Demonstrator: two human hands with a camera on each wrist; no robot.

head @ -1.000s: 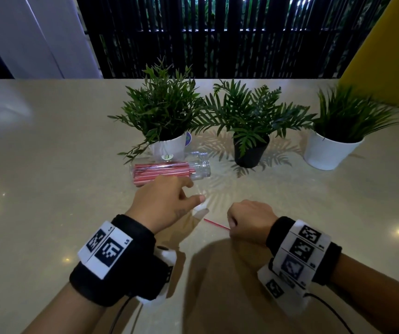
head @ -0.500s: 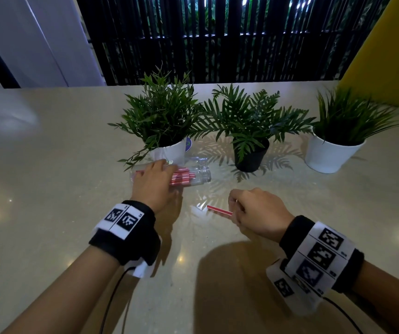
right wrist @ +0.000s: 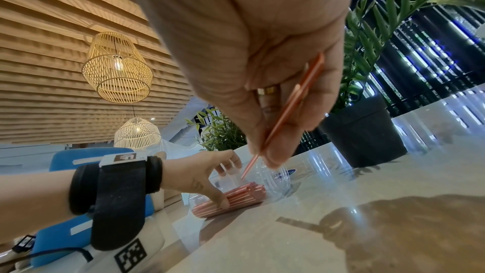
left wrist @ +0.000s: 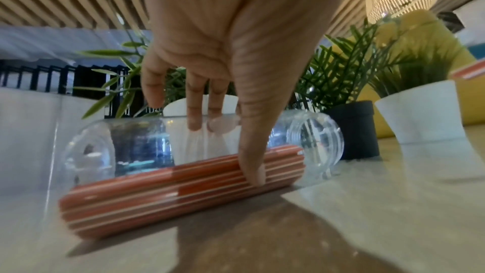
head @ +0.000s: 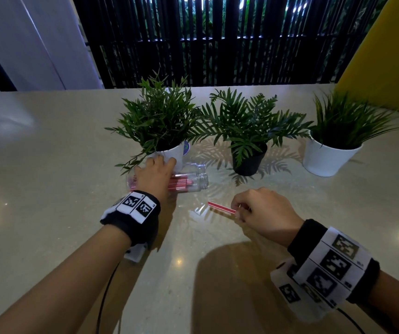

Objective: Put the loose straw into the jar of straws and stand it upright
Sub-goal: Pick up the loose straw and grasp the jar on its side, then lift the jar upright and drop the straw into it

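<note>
Gripping the jar [head: 194, 179] (lying on its side, straws [left wrist: 183, 190] inside) with left hand [head: 155, 175]; pinching the loose straw [head: 221, 208] in right hand [head: 263, 213], near the mouth.

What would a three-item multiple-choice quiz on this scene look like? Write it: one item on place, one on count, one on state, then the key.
1. Where does the jar lie?
A. in front of the leftmost white plant pot
B. right of the black pot
C. at the table's near edge

2. How many potted plants stand on the table?
A. two
B. three
C. four

3. How is the loose straw held?
A. lying free on the table
B. already inside the jar
C. pinched in the right hand

Key:
1 A, the jar lies on its side under the left hand, just before the white pot.
2 B, two white pots and one black pot.
3 C, the right hand pinches it, tip toward the jar's mouth.
</note>
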